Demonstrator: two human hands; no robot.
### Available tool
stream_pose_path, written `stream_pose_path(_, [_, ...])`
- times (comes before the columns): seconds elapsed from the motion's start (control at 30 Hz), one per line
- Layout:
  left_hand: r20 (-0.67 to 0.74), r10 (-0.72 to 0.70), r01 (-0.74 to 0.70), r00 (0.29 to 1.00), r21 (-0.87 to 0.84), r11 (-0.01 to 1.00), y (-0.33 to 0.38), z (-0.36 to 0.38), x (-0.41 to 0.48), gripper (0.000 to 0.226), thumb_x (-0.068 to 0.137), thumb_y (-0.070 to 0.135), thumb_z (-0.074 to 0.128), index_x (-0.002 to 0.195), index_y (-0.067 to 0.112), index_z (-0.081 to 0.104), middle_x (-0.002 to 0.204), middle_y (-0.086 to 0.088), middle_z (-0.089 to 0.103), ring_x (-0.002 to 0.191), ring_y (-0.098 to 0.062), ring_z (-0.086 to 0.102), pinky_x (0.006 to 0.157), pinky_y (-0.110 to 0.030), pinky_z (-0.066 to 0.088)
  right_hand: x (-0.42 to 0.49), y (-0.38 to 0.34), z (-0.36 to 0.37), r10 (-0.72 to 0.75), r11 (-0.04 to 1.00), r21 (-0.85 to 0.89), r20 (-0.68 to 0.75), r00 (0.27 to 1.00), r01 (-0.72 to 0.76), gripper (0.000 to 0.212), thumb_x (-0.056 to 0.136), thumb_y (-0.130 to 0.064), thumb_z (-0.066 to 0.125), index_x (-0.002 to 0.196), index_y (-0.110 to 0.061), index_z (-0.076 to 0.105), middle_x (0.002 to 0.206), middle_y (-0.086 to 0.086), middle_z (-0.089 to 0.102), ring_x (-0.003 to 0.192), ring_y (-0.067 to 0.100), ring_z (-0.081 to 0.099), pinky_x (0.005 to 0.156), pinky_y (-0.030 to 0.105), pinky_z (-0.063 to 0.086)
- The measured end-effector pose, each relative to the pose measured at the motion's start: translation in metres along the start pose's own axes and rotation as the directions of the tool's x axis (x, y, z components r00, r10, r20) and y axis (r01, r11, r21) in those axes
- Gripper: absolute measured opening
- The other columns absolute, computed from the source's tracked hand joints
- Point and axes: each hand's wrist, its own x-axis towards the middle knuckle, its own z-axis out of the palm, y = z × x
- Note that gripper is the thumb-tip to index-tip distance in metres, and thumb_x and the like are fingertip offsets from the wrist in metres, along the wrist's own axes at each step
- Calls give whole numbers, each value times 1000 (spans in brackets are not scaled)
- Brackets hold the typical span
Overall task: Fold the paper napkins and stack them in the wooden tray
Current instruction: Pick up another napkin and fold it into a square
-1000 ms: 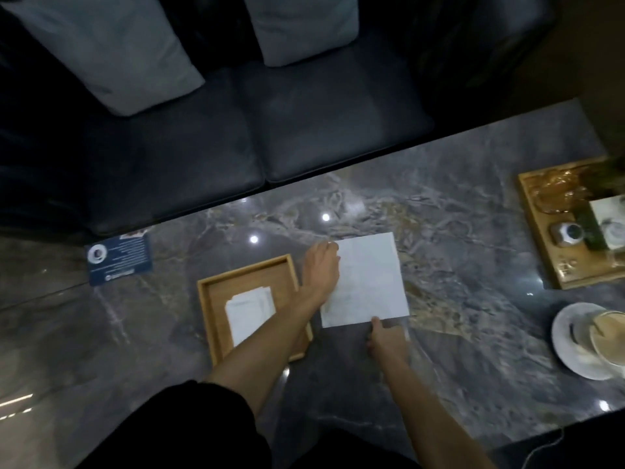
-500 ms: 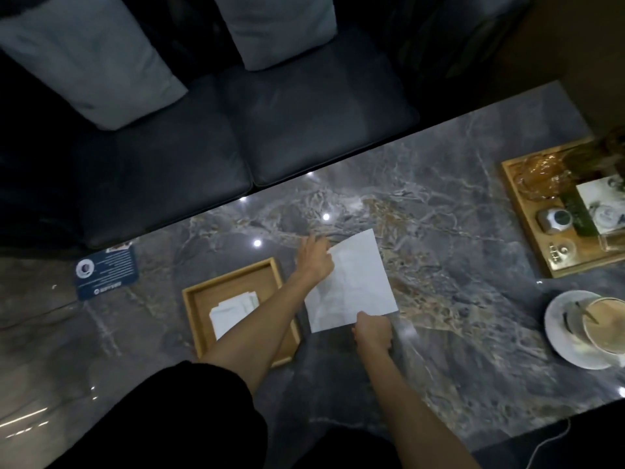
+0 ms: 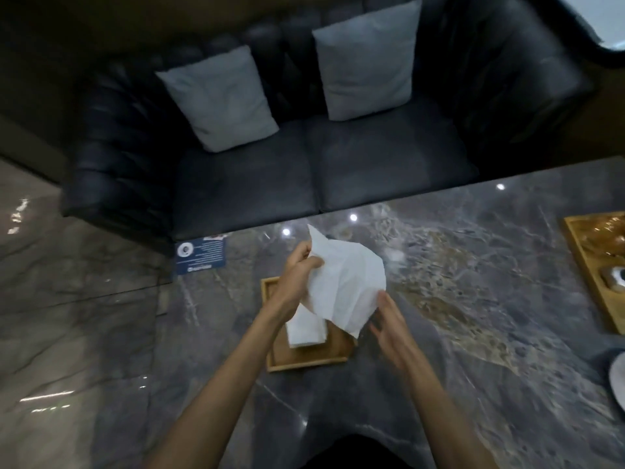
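Here we note the left hand (image 3: 299,265) pinching the upper edge of a loose, crumpled white paper napkin (image 3: 345,286), lifted clear of the grey veined marble table (image 3: 473,333). The right hand (image 3: 389,324) sits at the napkin's four o'clock, fingers spread and relaxed, palm turned inward; we cannot tell whether its fingertips touch the sheet's right edge. Below the raised napkin, at about seven o'clock from it, the shallow rectangular wooden tray (image 3: 304,362) rests on the table, and inside it we see a folded white napkin stack (image 3: 306,328), partly hidden by the left forearm. A dark blue printed card (image 3: 201,255) lies at ten o'clock from the tray, near the table edge. A second wooden tray (image 3: 588,269) sits well apart at three o'clock. Beyond the table, a black leather sofa (image 3: 304,177) carries two grey square cushions (image 3: 220,103).
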Motion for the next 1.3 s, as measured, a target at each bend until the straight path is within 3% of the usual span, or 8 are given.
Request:
stream_pose_path(0.13, [-157, 16, -37, 987, -133, 990, 11, -69, -51, 11, 89, 7, 50, 89, 16, 55, 87, -4, 62, 78, -19, 59, 63, -28, 47, -29, -3, 71, 12, 1000, -7, 202, 979, -11, 39, 95, -30, 63, 123, -3, 62, 122, 19, 70, 113, 36, 66, 100, 55, 51])
stream_pose_path(0.27, [-236, 0, -66, 972, -271, 960, 11, -129, -93, 19, 90, 28, 60, 105, 16, 62, 95, -4, 72, 85, -22, 66, 76, -37, 53, -76, -17, 125, -183, 917, -279, 337, 923, 284, 20, 92, -26, 67, 108, -14, 69, 109, 11, 76, 92, 22, 76, 76, 39, 62])
stream_pose_path(0.47, [-322, 196, -238, 926, -97, 966, 40, -188, -137, 20, 96, 18, 62, 113, 7, 62, 106, -13, 71, 92, -24, 70, 83, -44, 58, -149, -67, 188, -454, 668, -398, 451, 768, 629, 20, 92, -33, 67, 92, -17, 77, 92, 11, 76, 86, 26, 71, 81, 46, 57])
stream_pose_path(0.57, [-279, 346, -373, 896, -51, 926, 81, -201, -157, 25, 96, 16, 62, 121, 10, 60, 108, -5, 71, 86, -9, 72, 72, -26, 61, -188, -104, 209, -544, 565, -366, 508, 667, 740, 20, 94, -29, 66, 93, -11, 77, 88, 14, 73, 79, 24, 66, 73, 43, 54])
stream_pose_path(0.8, [-134, 480, -494, 867, -365, 790, 192, -212, -187, 31, 103, 24, 47, 123, 5, 61, 112, -11, 73, 100, -25, 70, 76, -34, 62, -258, -193, 235, -672, 412, -263, 559, 485, 873, 18, 95, -28, 65, 104, -16, 75, 102, 11, 77, 88, 23, 71, 78, 41, 56])
stream_pose_path(0.93, [-136, 529, -544, 837, -295, 785, 234, -211, -195, 31, 102, 28, 51, 119, 8, 67, 111, -9, 74, 100, -23, 70, 85, -39, 58, -287, -231, 237, -709, 319, -207, 595, 378, 925, 24, 97, -34, 62, 115, -24, 72, 109, 9, 76, 97, 23, 70, 85, 42, 53])
stream_pose_path(1.07, [-158, 591, -609, 791, -299, 735, 253, -200, -199, 25, 101, 20, 53, 119, 8, 67, 107, -9, 73, 94, -19, 69, 77, -31, 60, -304, -250, 229, -737, 313, -141, 588, 334, 939, 27, 100, -29, 59, 122, -19, 70, 113, 6, 75, 101, 21, 71, 79, 32, 57])
stream_pose_path(1.3, [-109, 606, -611, 788, -250, 751, 257, -170, -197, 28, 99, 20, 58, 121, 7, 66, 120, -16, 70, 110, -30, 68, 91, -43, 58, -313, -261, 208, -713, 317, -149, 614, 339, 937, 24, 99, -24, 59, 121, -22, 69, 109, 0, 77, 95, 13, 73, 73, 24, 58])
